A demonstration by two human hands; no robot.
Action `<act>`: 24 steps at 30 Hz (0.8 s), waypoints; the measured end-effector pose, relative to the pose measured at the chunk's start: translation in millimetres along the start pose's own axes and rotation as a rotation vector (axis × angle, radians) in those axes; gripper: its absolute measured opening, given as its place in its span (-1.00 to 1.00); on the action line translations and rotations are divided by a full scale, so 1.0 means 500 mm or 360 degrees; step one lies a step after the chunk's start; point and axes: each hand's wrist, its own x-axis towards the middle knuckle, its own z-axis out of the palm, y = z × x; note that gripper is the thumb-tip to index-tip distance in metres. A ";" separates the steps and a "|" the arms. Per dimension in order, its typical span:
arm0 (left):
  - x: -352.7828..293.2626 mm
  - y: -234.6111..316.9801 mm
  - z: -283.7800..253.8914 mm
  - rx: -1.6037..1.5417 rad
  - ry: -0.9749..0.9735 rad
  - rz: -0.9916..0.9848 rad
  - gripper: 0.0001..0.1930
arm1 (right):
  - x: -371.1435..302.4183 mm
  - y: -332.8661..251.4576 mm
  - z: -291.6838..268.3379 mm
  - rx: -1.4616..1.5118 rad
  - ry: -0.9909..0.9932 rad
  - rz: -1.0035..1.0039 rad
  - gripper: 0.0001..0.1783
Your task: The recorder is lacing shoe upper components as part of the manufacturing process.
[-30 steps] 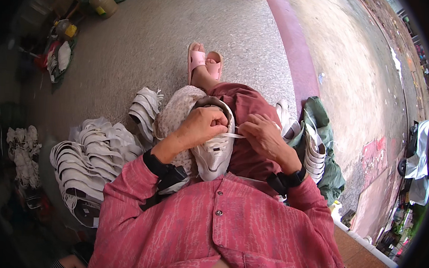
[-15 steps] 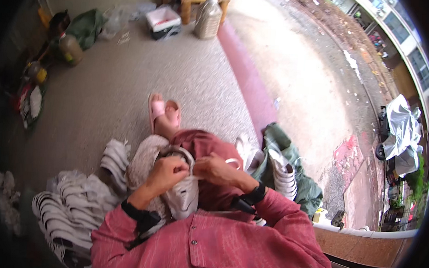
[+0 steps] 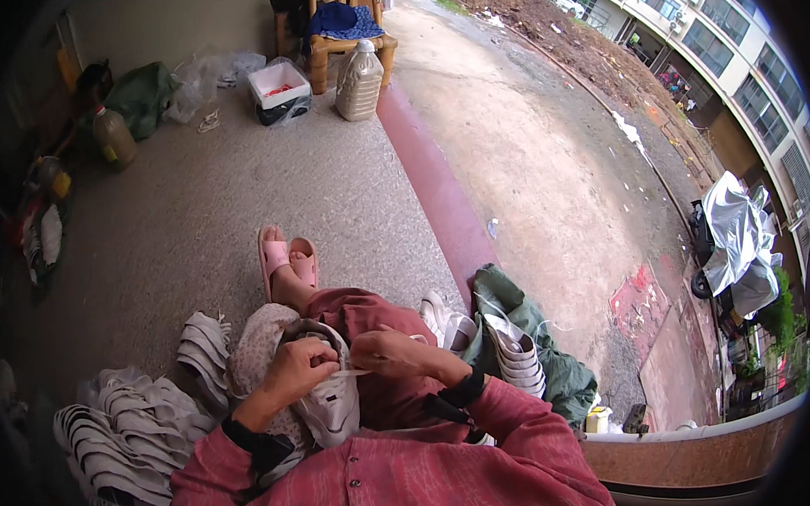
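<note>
On my lap rests a white shoe upper (image 3: pixel 335 416), its grey-lined opening turned away from me. My left hand (image 3: pixel 298 372) is closed over the upper's opening, thumb and fingers pinched together. A narrow white lace (image 3: pixel 351 373) stretches from those fingertips to my right hand (image 3: pixel 388 353), which is closed on it just right of the upper. My fingers cover the lace holes in part. Under the upper lies a pale spotted cloth (image 3: pixel 255 346) across my leg.
Stacked white shoe uppers (image 3: pixel 140 422) lie at my left, with a smaller stack (image 3: pixel 202 352) beside my leg. To the right, more nested uppers (image 3: pixel 517 357) rest on a green sheet (image 3: pixel 556 355). A plastic jug (image 3: pixel 359 83) and white box (image 3: pixel 279 82) stand by a bamboo chair (image 3: pixel 320 62).
The view has tilted up, showing more of the chair and building. My right hand has shifted slightly away from the upper's opening, and the lace now shows stretched between my hands.
</note>
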 end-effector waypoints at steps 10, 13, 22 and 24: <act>0.010 -0.013 0.011 0.0039 0.0044 0.0072 -0.90 | 0.021 -0.016 -0.014 0.0034 0.0270 -0.0027 -0.70; 0.005 -0.011 0.017 0.0343 0.0153 0.0348 -0.94 | 0.041 -0.009 -0.015 0.0216 0.0255 -0.0558 -0.53; -0.026 -0.097 -0.307 0.1627 0.1146 0.0048 -0.92 | 0.035 -0.013 -0.002 0.0298 0.0117 -0.0393 -0.64; -0.046 -0.103 -0.420 0.1810 0.1530 -0.0084 -0.91 | 0.041 -0.006 -0.004 0.0315 0.0072 -0.0372 -0.63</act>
